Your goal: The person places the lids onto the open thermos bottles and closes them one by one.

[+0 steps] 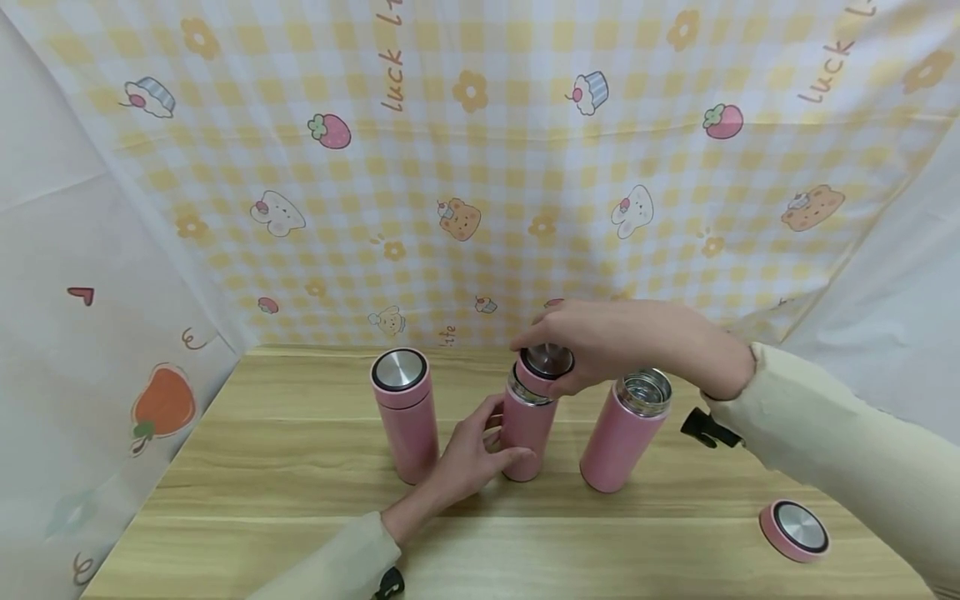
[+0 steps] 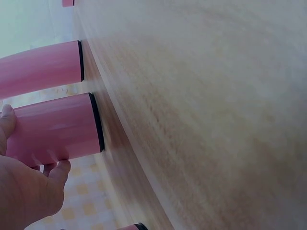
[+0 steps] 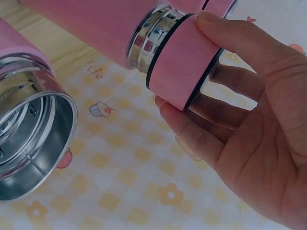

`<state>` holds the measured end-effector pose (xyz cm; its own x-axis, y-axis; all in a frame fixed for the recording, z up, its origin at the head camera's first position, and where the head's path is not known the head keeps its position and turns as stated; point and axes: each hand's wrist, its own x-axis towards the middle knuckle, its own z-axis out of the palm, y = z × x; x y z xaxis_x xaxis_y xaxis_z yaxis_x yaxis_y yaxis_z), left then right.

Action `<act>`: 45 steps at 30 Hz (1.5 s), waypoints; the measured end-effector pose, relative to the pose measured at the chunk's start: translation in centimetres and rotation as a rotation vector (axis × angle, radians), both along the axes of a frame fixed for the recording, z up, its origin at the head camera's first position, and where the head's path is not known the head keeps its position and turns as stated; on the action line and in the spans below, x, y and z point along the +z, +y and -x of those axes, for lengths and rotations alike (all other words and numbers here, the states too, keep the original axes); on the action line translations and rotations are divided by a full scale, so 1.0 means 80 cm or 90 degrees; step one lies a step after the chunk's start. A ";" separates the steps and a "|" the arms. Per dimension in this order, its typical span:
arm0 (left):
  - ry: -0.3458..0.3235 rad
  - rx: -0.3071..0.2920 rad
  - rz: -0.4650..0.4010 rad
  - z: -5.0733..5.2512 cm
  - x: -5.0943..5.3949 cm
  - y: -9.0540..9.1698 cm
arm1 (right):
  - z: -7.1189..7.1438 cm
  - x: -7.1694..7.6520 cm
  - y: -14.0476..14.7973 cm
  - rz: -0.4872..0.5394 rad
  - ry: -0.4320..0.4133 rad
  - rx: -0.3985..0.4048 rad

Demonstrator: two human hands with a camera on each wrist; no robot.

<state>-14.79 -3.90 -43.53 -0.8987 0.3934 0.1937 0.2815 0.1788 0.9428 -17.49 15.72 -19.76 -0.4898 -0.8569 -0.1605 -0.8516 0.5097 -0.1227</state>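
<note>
The right hand (image 1: 603, 340) is clamping a pink lid (image 3: 182, 62) between thumb and fingers, while the left hand (image 1: 467, 457) is curling round the body of the middle bottle (image 1: 527, 429), just right of centre in the lower half of the head view. A checked cloth (image 1: 420, 158) is filling the upper frame, and a wooden table (image 1: 292, 467) is spreading across the lower part, carrying three pink bottles.

The left bottle (image 1: 412, 433), left of centre, is standing with its lid on. The right bottle (image 1: 618, 442) is standing uncapped, its metal mouth showing, and a loose lid (image 1: 795, 531) is lying at the lower right. The middle bottle is sitting between those two states: its lid is meeting the mouth without being fully seated, so this joint is looking like the unfinished part. Whether the lid is going on or coming off cannot be told, with fingers covering part of its rim.

The middle bottle is showing a smooth, glossy pink body; the right wrist view is revealing a shiny steel neck (image 3: 151, 40) below the lid, and the left wrist view a thin black base ring (image 2: 97, 122).
</note>
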 end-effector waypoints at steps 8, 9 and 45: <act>-0.006 -0.003 0.008 0.000 0.003 0.000 | 0.002 -0.001 -0.007 -0.015 0.000 -0.009; -0.005 -0.004 0.008 0.000 0.004 0.000 | 0.003 -0.001 -0.008 -0.018 -0.002 -0.011; 0.001 -0.013 0.002 -0.003 0.002 -0.001 | 0.004 -0.016 -0.015 -0.045 0.001 -0.011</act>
